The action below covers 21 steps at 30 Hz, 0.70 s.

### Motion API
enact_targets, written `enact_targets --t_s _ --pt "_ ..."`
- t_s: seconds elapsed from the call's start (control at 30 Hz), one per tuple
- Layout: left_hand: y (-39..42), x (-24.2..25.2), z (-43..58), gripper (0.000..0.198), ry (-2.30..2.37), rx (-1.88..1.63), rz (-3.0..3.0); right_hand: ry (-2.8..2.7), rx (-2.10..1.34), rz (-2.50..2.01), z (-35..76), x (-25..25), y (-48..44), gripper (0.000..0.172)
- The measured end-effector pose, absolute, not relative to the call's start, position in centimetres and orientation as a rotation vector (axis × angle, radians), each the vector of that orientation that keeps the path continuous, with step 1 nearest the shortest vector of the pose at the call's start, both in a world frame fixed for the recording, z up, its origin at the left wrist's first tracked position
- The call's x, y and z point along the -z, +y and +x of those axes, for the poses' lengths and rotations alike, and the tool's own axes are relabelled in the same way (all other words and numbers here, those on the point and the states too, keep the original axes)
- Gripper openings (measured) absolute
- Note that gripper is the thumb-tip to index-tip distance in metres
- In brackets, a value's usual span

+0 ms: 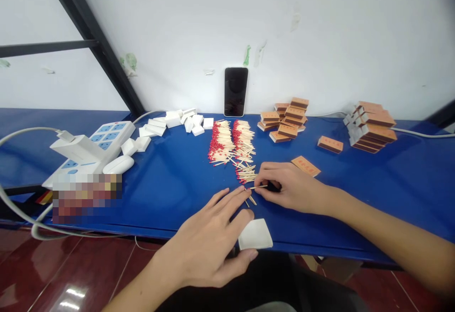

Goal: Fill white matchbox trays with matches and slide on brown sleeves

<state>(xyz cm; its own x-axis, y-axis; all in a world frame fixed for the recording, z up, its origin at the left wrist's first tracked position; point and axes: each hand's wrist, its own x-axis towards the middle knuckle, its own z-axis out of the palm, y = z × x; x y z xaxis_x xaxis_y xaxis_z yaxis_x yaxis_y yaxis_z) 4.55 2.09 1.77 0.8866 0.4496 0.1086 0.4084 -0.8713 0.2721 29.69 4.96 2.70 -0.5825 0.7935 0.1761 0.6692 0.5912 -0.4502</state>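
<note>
Between the thumb and forefinger of my left hand is a small white matchbox tray, held over the table's front edge. The other fingers of that hand reach forward to a few loose matches. My right hand pinches a single match, its head close to my left fingertips. Just beyond lies a small heap of red-headed matches. Behind it are two larger piles of matches, a left pile and a right pile. An orange matchbox sleeve lies flat beyond my right hand.
White trays are scattered at the back left. Orange matchboxes stand in a loose heap and a neater stack, with a lone matchbox between. A phone leans on the wall. A power strip with cables occupies the left.
</note>
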Motion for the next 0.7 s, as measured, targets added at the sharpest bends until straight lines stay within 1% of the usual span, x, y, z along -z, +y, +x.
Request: enact_targets --t_s 0.2,0.3,0.4,0.6,0.7 --pt "1.9 -1.8 4.4 0.034 0.625 -0.424 2.751 -2.423 -0.356 -1.216 29.9 -2.1 5.2 0.015" --pt "1.8 -1.8 4.1 0.030 0.646 -0.494 2.708 -2.425 -0.379 -1.215 29.8 -2.1 5.2 0.014" --pt "2.0 -1.9 3.3 0.027 0.711 -0.474 2.730 -2.422 -0.420 -1.206 29.7 -2.2 5.3 0.014" --pt "3.2 -2.2 2.1 0.036 0.818 -0.393 2.739 -2.421 -0.420 -1.214 29.7 -2.3 5.2 0.013" --pt "3.5 -2.1 2.2 0.047 0.845 -0.358 2.729 -2.413 -0.407 -1.206 29.7 -2.2 5.2 0.012"
